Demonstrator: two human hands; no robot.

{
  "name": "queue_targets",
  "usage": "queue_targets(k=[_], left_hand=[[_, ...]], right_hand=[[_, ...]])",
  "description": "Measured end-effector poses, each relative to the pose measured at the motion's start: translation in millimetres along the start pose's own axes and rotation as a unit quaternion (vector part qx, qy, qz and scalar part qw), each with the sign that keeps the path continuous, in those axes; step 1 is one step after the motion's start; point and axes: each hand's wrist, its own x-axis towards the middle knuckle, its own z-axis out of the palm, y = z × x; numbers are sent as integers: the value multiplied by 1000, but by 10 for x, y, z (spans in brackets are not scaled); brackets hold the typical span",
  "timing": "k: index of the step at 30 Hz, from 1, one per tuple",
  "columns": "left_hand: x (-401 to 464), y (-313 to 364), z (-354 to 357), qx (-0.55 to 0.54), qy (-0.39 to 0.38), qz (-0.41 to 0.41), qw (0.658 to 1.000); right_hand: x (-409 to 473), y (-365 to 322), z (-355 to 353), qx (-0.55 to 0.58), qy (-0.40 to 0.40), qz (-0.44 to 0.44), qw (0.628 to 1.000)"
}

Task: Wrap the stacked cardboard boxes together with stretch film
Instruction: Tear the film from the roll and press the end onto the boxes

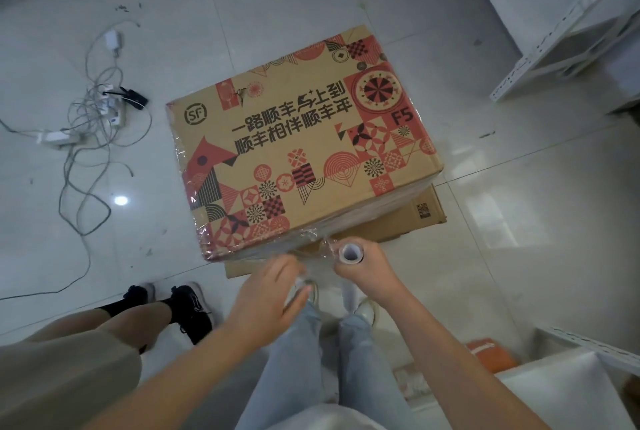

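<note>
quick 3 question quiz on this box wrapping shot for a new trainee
1. True or false: the right hand grips the stretch film roll.
2. Where does film already cling to the printed top box? A) over its whole top B) along its left and near edges C) nowhere
3. Fill in: the left hand touches the stretched ____ beside the roll.

Key: 1 true; 2 B; 3 film.
</note>
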Motion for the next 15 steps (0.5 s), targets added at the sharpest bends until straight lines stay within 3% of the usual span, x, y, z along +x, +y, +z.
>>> queue_targets(k=[1, 2, 3, 5, 6, 7, 8, 12, 15], left_hand=[[-103, 76, 115, -55, -25, -83, 995], [-123, 147, 214, -135, -35, -205, 969], [-63, 194, 297, -236, -23, -346, 908], [185, 212, 409, -416, 32, -566, 711], [320, 182, 454, -482, 50, -617, 620], [428, 153, 477, -530, 67, -637, 555], [510, 117, 516, -560, 91, -641, 517], [569, 64, 748, -551, 97, -641, 526], [594, 27, 770, -580, 114, -661, 462]], right_hand=[[17, -18, 18, -13, -9, -5, 1000], [24, -29, 36, -24, -19, -12, 999], [28, -34, 52, -33, -28, -18, 999], [42, -12, 75, -72, -39, -30, 996], [43, 0, 83, -104, -46, -34, 993], [37, 0, 99, -127, -54, -35, 990], [22, -3, 113, -136, -61, -37, 988], [-47, -34, 228, -59, -87, -29, 994], [-51, 4, 313, -64, -92, -4, 994]])
